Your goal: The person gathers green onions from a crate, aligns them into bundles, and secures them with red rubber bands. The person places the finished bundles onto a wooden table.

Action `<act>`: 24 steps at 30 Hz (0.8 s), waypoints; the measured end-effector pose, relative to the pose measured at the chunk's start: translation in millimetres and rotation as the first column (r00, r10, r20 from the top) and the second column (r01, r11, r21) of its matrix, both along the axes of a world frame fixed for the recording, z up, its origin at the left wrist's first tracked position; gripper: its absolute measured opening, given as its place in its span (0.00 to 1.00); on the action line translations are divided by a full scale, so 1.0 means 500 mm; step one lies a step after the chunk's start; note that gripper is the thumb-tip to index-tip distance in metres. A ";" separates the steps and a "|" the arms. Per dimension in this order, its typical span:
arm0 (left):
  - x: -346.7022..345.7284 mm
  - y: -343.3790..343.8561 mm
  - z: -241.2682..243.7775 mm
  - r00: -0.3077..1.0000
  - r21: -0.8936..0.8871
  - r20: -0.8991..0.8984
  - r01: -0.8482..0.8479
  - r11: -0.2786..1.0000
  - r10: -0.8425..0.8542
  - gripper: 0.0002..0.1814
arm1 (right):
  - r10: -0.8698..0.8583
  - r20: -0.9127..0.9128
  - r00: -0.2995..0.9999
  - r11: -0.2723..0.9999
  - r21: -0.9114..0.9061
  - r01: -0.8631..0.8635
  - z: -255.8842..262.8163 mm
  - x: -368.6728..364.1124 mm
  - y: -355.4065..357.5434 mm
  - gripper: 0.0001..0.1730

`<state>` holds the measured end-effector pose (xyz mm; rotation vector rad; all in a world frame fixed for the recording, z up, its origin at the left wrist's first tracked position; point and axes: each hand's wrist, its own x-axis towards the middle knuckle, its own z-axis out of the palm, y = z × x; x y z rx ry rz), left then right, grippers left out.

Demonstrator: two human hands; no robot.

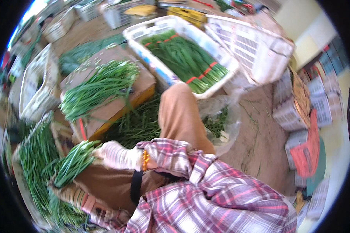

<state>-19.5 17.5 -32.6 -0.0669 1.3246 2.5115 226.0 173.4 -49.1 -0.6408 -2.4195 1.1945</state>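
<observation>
Across my lap lies a bunch of long green chives [74, 164], held between my two hands. My right hand [112, 154], in a striped glove with an amber bead bracelet at the wrist, grips the pale end. At the lower left, my left hand [65, 193], also gloved, closes around the other end; its fingers are partly hidden by the leaves. Beside it, a crate holds a heap of loose chives [38, 163]. In front of me, a loose pile of chives [100, 87] rests on a cardboard-topped box [105, 118], with a red strip [82, 129] hanging from its edge.
Beyond my right knee [178, 113], a white plastic crate [163, 65] contains chives bundled with red ties [202, 74]. Another white crate [245, 46] leans beside it. Leaf scraps [140, 125] cover the floor between box and knee. Stacked crates [291, 102] line the right side.
</observation>
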 end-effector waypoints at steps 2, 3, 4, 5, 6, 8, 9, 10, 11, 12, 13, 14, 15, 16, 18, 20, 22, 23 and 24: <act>-0.016 0.027 -0.014 1.000 -0.006 0.012 0.007 1.000 -0.007 0.19 | -0.122 -0.165 0.979 0.823 -0.568 0.006 -0.032 0.014 0.009 0.07; -0.032 0.013 -0.014 1.000 -0.058 -0.014 -0.013 0.998 0.013 0.19 | 0.012 0.004 1.000 0.984 -0.179 -0.011 0.025 0.066 0.019 0.07; -0.006 0.032 0.015 0.999 -0.005 -0.003 -0.051 0.999 0.051 0.18 | -0.067 0.046 0.997 0.997 0.052 0.064 0.013 0.087 0.032 0.06; 0.006 0.047 0.031 0.999 -0.004 -0.020 -0.050 0.999 0.050 0.18 | -0.062 0.169 0.984 0.970 0.244 0.019 -0.002 0.124 0.056 0.09; 0.005 0.053 0.037 0.999 -0.006 -0.034 -0.029 1.000 0.029 0.18 | -0.279 0.235 0.931 0.911 0.372 0.179 -0.018 0.139 0.069 0.09; -0.007 0.052 0.033 0.999 -0.007 -0.045 0.020 1.000 -0.020 0.17 | -0.539 0.327 0.776 0.609 0.788 0.091 -0.127 0.199 0.093 0.07; -0.013 0.048 0.033 0.997 -0.003 -0.057 0.054 0.999 -0.054 0.17 | -0.712 0.228 0.664 0.275 0.961 -0.035 -0.194 0.232 0.091 0.05; -0.014 0.033 0.030 0.995 -0.009 -0.073 0.071 0.997 -0.071 0.17 | -0.764 0.367 0.531 0.323 0.930 -0.177 -0.158 0.255 0.084 0.03; -0.010 0.039 0.033 0.992 0.003 -0.084 0.099 0.995 -0.098 0.16 | -0.753 0.424 0.503 0.394 0.903 -0.172 -0.139 0.270 0.084 0.07; -0.001 0.039 0.029 0.991 0.041 -0.088 0.107 0.993 -0.103 0.16 | -0.735 0.480 0.479 0.461 0.872 -0.166 -0.122 0.283 0.086 0.12; 0.000 0.024 0.026 0.992 0.103 -0.093 0.099 0.990 -0.090 0.16 | -0.643 0.376 0.668 0.557 0.828 0.069 -0.108 0.273 0.098 0.12; -0.004 0.034 0.013 0.989 0.274 -0.113 0.122 0.954 -0.094 0.15 | -0.545 0.211 0.811 0.655 0.712 0.255 -0.087 0.277 0.123 0.14; 0.039 0.085 0.027 0.993 0.376 -0.066 0.113 0.920 -0.095 0.14 | -0.452 0.178 0.874 0.800 0.514 0.309 -0.013 0.274 0.138 0.18; 0.094 0.128 0.048 0.996 0.384 -0.064 0.075 0.920 -0.055 0.13 | -0.401 -0.036 0.915 0.853 0.350 0.387 0.015 0.256 0.148 0.20; 0.134 0.116 0.083 1.000 0.516 -0.002 -0.007 0.856 0.010 0.11 | -0.312 -0.288 0.905 0.944 -0.199 0.262 0.064 0.191 0.118 0.20; 0.157 0.078 0.095 1.000 0.514 0.030 -0.020 0.857 0.005 0.14 | -0.173 -0.276 0.946 0.972 -0.204 0.119 0.086 0.133 0.090 0.19; 0.161 0.072 0.095 0.995 0.492 0.084 -0.084 0.867 0.049 0.14 | -0.156 -0.194 0.969 0.967 -0.228 0.111 0.078 0.103 0.082 0.18; 0.158 0.068 0.088 0.997 0.498 0.058 -0.072 0.864 0.049 0.14 | -0.164 -0.169 0.972 0.968 -0.216 0.126 0.072 0.090 0.079 0.18; 0.158 0.064 0.082 0.998 0.501 0.034 -0.059 0.864 0.048 0.14 | -0.195 -0.199 0.960 0.956 -0.259 0.140 0.063 0.079 0.076 0.17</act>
